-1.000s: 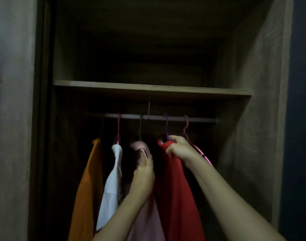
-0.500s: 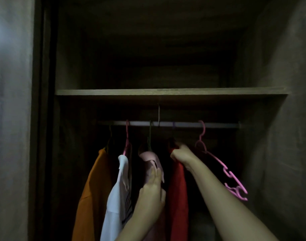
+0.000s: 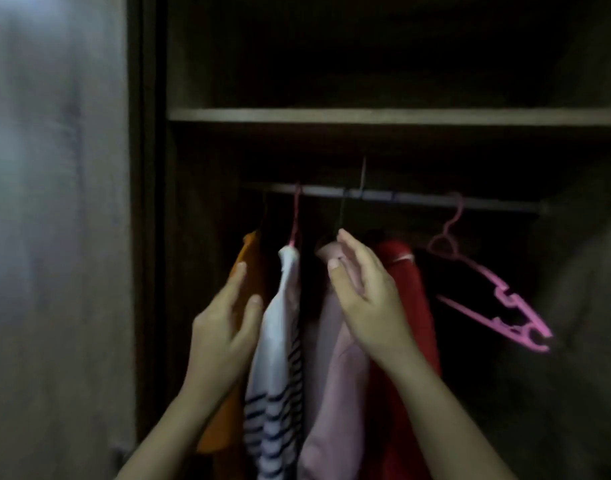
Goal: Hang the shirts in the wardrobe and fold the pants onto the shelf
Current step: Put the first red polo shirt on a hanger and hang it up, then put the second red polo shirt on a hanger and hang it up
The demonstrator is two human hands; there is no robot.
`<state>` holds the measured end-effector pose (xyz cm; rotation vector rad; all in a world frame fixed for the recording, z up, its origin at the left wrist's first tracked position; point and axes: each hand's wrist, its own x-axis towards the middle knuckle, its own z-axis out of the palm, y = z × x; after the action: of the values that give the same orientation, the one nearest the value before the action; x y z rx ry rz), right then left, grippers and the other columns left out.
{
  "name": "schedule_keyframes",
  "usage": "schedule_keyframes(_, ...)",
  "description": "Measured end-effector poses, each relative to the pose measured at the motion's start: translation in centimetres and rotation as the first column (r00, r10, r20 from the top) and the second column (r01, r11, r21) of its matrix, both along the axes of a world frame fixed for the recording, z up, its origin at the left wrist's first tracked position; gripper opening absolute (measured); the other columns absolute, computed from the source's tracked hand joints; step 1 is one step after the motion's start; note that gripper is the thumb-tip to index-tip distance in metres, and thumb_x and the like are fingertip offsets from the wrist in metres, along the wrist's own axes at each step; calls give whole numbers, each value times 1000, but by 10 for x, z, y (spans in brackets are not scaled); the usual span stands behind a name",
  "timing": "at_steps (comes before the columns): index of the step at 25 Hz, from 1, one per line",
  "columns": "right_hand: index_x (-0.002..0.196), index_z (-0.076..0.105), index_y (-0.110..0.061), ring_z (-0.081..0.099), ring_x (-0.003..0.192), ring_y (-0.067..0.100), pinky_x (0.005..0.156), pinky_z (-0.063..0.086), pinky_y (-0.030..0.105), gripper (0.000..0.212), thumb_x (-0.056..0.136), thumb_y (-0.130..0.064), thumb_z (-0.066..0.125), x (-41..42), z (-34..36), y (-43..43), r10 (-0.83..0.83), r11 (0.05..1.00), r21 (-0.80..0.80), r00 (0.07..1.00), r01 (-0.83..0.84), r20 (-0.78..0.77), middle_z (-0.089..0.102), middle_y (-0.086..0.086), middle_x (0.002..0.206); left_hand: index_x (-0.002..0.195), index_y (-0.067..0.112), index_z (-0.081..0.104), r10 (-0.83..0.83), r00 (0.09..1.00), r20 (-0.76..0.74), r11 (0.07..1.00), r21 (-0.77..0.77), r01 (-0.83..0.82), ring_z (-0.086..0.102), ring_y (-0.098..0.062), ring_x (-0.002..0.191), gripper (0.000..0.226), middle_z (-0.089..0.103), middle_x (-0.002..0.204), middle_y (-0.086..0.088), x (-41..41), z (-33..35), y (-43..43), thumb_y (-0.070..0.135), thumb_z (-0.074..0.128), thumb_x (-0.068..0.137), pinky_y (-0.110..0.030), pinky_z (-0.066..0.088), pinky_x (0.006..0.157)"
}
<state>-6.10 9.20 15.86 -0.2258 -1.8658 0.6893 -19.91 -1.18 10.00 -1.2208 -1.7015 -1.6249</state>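
Several shirts hang from the rail (image 3: 418,199) inside a dark wardrobe: an orange shirt (image 3: 252,268), a white striped shirt (image 3: 280,358), a pale pink shirt (image 3: 332,375) and a red shirt (image 3: 408,299). My left hand (image 3: 224,330) is open, its fingers against the orange shirt, beside the white one. My right hand (image 3: 363,299) is in front of the pink shirt's shoulder, fingers loosely curled, gripping nothing that I can see. An empty pink hanger (image 3: 498,299) hangs tilted at the right end of the rail.
A wooden shelf (image 3: 394,116) runs above the rail, dark above it. The wardrobe's left wall and door panel (image 3: 54,237) stand close on the left. The right side wall (image 3: 588,306) is just past the pink hanger.
My right hand let go of the red shirt and moved left to the pink shirt. My left hand moved left from the pink shirt to the orange one. The view shifted right.
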Motion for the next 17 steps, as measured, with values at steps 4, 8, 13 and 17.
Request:
schedule_keyframes(4,134,47,-20,42,125,-4,106,31,14,50,89,-40,39,-69,-86,-73,348,920,-229,932,-319,99,49,-13,133,135,9,49,234,958,166,971,-94,-220,52,-10,120,49,56,132,-5,-32,-72,-85,27,53,89,-6,32,96)
schedule_keyframes(8,135,46,-17,42,126,3,99,26,3,41,98,-34,39,-140,-172,-138,568,789,-436,784,-432,251,48,-6,135,134,9,51,462,843,277,878,-275,-391,58,-18,115,49,60,128,-9,-55,-140,-176,29,52,89,-11,36,93)
schedule_keyframes(13,138,40,-14,35,122,3,99,24,13,49,92,-21,56,-195,-260,-229,725,683,-562,521,-466,450,43,2,139,137,6,46,672,653,350,726,-485,-487,50,-15,124,55,55,135,-10,-71,-208,-294,30,55,88,-9,29,97)
schedule_keyframes(17,138,39,-8,40,130,19,102,27,18,55,88,-16,61,-233,-297,-289,739,673,-599,435,-434,515,42,10,140,139,3,43,781,538,318,607,-588,-534,46,-23,130,56,48,140,-13,-96,-234,-364,23,60,89,-22,29,104)
